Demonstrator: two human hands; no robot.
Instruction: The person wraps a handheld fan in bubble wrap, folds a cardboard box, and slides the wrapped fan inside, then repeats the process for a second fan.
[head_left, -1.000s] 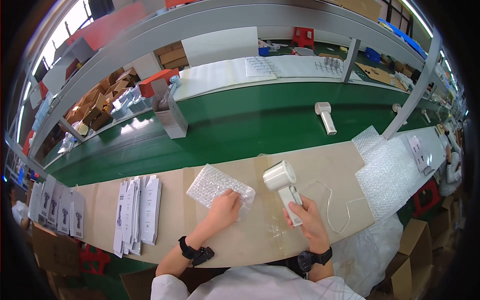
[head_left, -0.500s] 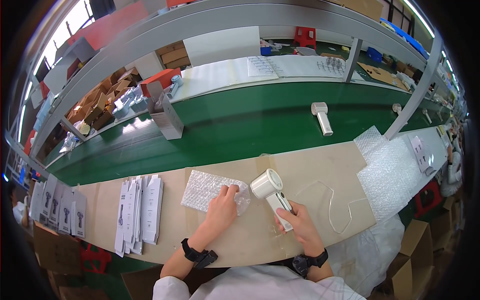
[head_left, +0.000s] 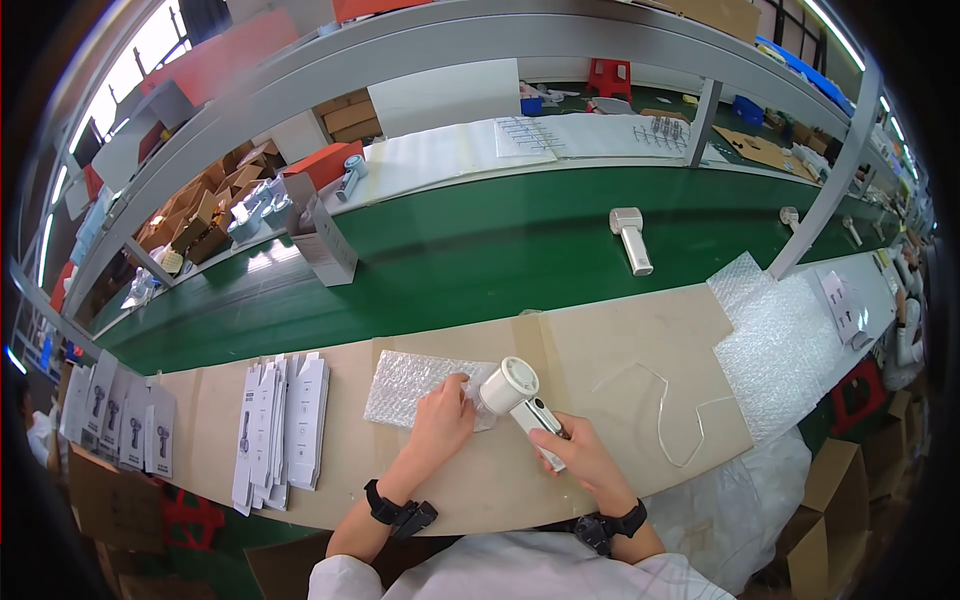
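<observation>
My right hand [head_left: 580,452] is closed round the handle of a white handheld fan [head_left: 511,386], its round head tilted up and to the left. The fan's head is at the right end of a clear bubble-wrap bag [head_left: 400,385] lying flat on the brown tabletop. My left hand [head_left: 445,413] presses on that bag near its right end, fingers bent and pinching its film; the fingertips are partly hidden. Whether the fan's head touches the bag or only overlaps it in view, I cannot tell.
Flat white cartons [head_left: 270,430] lie stacked to the left, and printed boxes [head_left: 130,425] stand beyond them. Bubble-wrap sheets [head_left: 770,340] cover the right end. On the green conveyor belt [head_left: 450,250] are another fan [head_left: 631,242] and an open carton [head_left: 325,245]. A grey shelf frame [head_left: 560,32] spans above.
My right hand has brought the fan left and slightly nearer, to the bag's end. On the belt, the other fan and the open carton have shifted a little left. My left hand barely moved.
</observation>
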